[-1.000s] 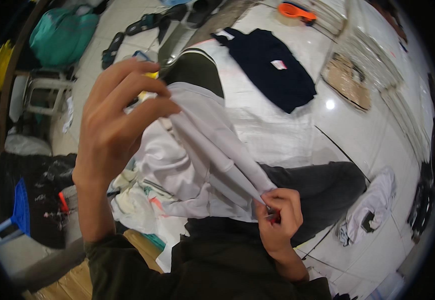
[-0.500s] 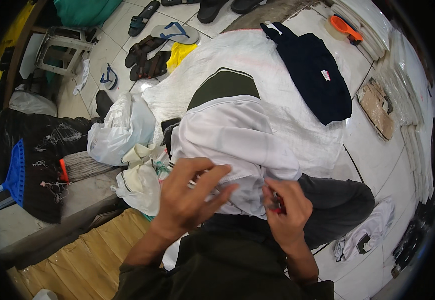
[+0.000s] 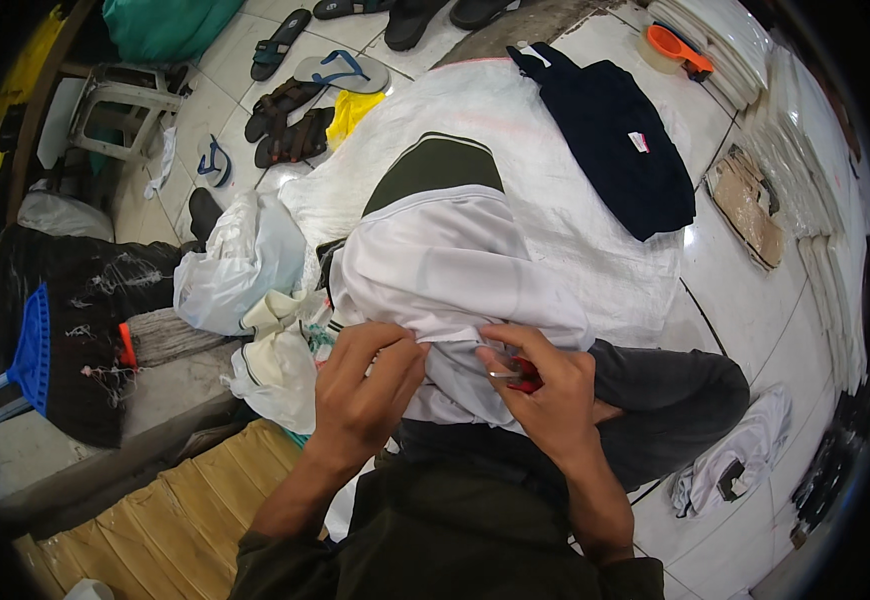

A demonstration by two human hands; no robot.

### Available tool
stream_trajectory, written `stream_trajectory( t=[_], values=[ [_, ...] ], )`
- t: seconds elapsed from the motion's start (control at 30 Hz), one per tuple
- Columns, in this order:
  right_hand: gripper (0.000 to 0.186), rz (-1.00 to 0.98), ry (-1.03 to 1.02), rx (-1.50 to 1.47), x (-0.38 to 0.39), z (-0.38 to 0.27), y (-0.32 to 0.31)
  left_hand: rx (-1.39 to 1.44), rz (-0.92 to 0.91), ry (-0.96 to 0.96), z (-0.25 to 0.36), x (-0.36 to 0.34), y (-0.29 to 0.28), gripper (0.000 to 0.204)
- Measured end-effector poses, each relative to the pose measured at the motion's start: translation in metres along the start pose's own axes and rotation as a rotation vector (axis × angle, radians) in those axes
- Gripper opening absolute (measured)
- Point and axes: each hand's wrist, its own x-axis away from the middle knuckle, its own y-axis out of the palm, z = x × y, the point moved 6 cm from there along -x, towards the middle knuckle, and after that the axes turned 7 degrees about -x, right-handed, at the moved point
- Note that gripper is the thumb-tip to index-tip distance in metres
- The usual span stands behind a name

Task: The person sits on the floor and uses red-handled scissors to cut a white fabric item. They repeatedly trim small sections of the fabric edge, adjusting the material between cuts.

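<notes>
Across my lap is a white garment [image 3: 435,250] with a dark green panel at its far end, edged by thin stripes. My left hand [image 3: 367,395] is closed, pinching a raised edge of the white cloth between thumb and fingertips. Just to its right, my right hand [image 3: 545,390] is curled around small red-handled snips [image 3: 523,374], their metal tip pointing left toward the left hand. The thumb and forefinger of that hand are at the same cloth edge; whether they grip it too, I cannot tell.
A white sheet [image 3: 615,290] lies under the work, bearing a folded navy garment [image 3: 615,140]. Plastic bags [image 3: 245,265] sit left, near a blue-headed broom [image 3: 30,345]. Sandals [image 3: 295,135] lie beyond. Stacked plastic-wrapped packs [image 3: 805,170] line the right, with another white garment [image 3: 735,450] nearer.
Both hands have moved up and closer together onto the cloth edge. My left fingers, spread before, have closed on it, and the snips' metal tip has come into sight.
</notes>
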Motion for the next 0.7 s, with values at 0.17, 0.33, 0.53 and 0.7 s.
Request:
stream_trajectory(
  t=[0.17,0.33,0.53,0.7],
  values=[
    [0.031,-0.043,-0.011,0.114,-0.004,-0.003,0.009,-0.055,-0.053,-0.052,0.006,-0.013,0.000,0.025],
    [0.031,0.080,0.023,0.022,-0.005,-0.003,-0.005,0.092,0.064,-0.113,0.002,-0.015,-0.015,0.027],
    [0.032,0.013,-0.128,0.032,-0.006,-0.013,-0.003,0.184,0.066,-0.201,-0.003,-0.011,-0.017,0.022],
    [0.033,-0.020,-0.235,0.199,-0.001,-0.017,0.009,0.180,0.073,-0.176,-0.001,-0.011,-0.020,0.021]
  ],
)
